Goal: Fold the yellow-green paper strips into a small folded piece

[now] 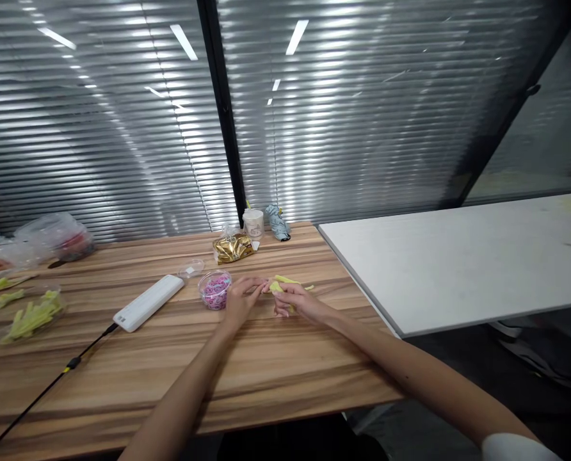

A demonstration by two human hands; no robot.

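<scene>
Head view: both hands are together mid-table, low and just right of centre. The right hand is curled, fingers closed on a crumpled pale yellow-green strip; the strip's shape is mostly hidden by the fingers. The left hand reaches in from the left, fingertips at the strip's near end, grip unclear. Just left sits a round clear plastic tub of pink rubber bands on the wooden table. Further left, a white rectangular power bank with black cable. Far side: gold foil packet, cream paper cup, crumpled grey-blue wrapper. Far left, a clear tray of yellow-green strips, cut off by the frame edge.
</scene>
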